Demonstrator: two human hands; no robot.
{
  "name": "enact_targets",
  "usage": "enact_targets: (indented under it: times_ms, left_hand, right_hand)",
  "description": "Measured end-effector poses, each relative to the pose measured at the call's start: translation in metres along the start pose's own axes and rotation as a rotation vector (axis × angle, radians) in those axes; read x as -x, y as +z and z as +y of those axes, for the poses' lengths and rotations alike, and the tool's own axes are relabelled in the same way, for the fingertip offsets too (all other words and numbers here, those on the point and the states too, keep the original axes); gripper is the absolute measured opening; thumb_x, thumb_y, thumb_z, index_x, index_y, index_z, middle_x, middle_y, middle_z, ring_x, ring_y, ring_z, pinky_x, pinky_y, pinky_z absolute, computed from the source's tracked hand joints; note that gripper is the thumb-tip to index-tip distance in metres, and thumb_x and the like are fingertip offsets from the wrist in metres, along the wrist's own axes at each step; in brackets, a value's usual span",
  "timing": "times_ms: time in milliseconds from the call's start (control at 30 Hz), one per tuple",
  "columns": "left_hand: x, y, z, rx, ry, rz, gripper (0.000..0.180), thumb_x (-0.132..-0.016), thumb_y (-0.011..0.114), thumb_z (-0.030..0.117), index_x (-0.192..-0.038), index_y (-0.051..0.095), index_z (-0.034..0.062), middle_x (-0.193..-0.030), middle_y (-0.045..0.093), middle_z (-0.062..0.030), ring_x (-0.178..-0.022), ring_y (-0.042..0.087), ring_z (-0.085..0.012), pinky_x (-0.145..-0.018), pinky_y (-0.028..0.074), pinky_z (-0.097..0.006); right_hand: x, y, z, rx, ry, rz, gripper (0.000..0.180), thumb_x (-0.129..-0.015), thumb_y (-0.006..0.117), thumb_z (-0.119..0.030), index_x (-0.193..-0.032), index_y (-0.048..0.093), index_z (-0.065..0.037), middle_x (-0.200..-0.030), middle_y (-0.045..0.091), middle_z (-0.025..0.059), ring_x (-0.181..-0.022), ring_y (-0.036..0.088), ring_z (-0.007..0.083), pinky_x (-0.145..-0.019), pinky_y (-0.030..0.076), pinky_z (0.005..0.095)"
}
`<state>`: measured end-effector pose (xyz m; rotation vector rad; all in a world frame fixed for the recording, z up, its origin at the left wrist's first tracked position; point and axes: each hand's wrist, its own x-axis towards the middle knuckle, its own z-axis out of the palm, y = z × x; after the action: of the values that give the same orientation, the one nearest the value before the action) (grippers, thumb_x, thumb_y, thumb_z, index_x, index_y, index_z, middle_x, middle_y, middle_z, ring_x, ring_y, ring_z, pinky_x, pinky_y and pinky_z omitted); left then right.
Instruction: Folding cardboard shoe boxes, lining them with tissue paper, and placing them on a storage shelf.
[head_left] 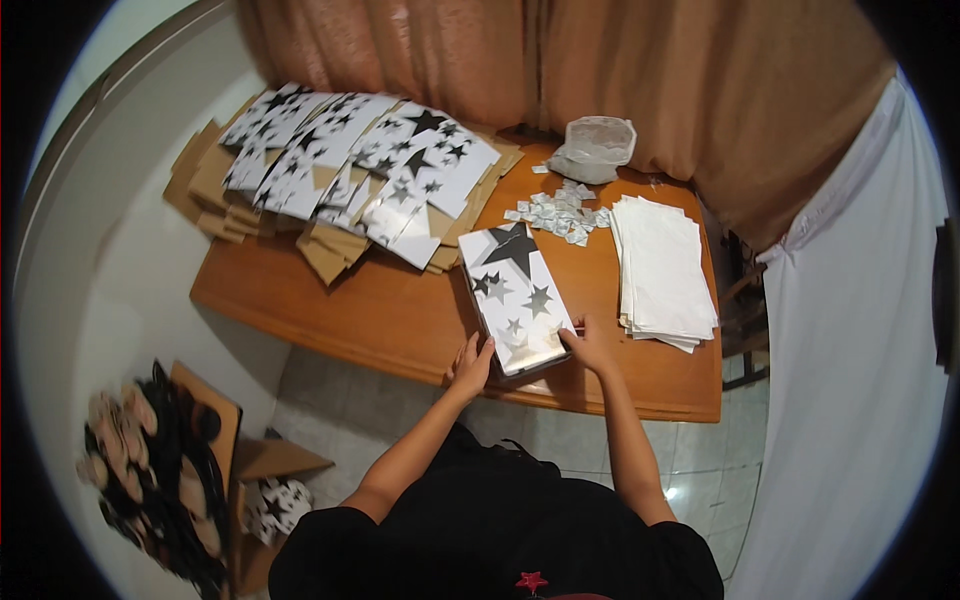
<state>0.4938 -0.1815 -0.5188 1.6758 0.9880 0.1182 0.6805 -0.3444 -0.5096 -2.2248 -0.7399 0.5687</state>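
Note:
A long white box with black and grey stars lies on the wooden table, its near end at the front edge. My left hand grips the box's near left corner. My right hand holds the near right corner. Both forearms come up from the lower edge.
Several flat star-printed cardboard blanks are piled at the table's back left. A stack of white sheets lies at the right, small folded packets and a plastic bag behind. An open carton stands on the floor at lower left. Curtains hang behind.

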Motion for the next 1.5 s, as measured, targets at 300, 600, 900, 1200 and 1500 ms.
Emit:
enact_targets:
  times_ms: [300,600,900,1200,1500]
  left_hand:
    - [0.059,0.025,-0.031,0.521,0.349,0.151,0.053,-0.085,0.058,0.028,-0.126,0.045,-0.0035,-0.116,0.055,-0.0156,-0.104,0.052,-0.0176,-0.089,0.039,-0.027]
    - [0.215,-0.073,-0.081,0.835,0.459,0.383,0.065,-0.086,0.057,0.018,-0.14,0.023,0.0048,-0.137,0.035,-0.0086,-0.126,0.032,-0.0168,-0.104,0.025,-0.029]
    - [0.439,-0.237,-0.179,0.631,0.542,0.965,0.075,-0.08,0.061,0.024,-0.14,0.021,0.0065,-0.138,0.031,-0.0114,-0.127,0.029,-0.0209,-0.103,0.025,-0.034]
    - [0.622,-0.398,-0.165,0.168,0.736,1.198,0.116,-0.053,0.083,-0.001,-0.143,0.011,0.0096,-0.143,0.025,-0.0062,-0.127,0.031,-0.0172,-0.103,0.029,-0.032]
    - [0.691,-0.565,-0.09,-0.134,1.012,1.546,0.066,-0.071,0.067,-0.01,-0.128,0.035,-0.0027,-0.116,0.051,-0.0101,-0.103,0.053,-0.017,-0.084,0.047,-0.029]
  right_hand:
    - [0.061,0.055,0.013,-0.516,-0.24,0.125,0.045,-0.082,0.055,-0.013,-0.123,0.043,0.004,-0.113,0.053,0.0188,-0.103,0.051,0.0264,-0.092,0.038,0.0347]
    - [0.162,0.153,-0.068,-0.773,-0.573,-0.208,0.068,-0.076,0.063,-0.02,-0.129,0.026,0.0,-0.124,0.036,0.0146,-0.116,0.036,0.0246,-0.099,0.028,0.036]
    - [0.319,0.316,-0.251,-0.719,-1.127,-0.578,0.097,-0.061,0.072,-0.01,-0.137,0.013,0.001,-0.137,0.023,0.0183,-0.126,0.027,0.0309,-0.103,0.024,0.0396]
    - [0.458,0.387,-0.483,-1.051,-1.493,-0.518,0.083,-0.066,0.064,-0.004,-0.136,0.02,0.005,-0.138,0.027,0.0225,-0.127,0.029,0.0361,-0.104,0.022,0.04]
    - [0.517,0.328,-0.705,-1.229,-1.851,-0.378,0.07,-0.075,0.064,-0.008,-0.134,0.027,0.005,-0.128,0.039,0.0235,-0.116,0.042,0.0351,-0.099,0.033,0.0377]
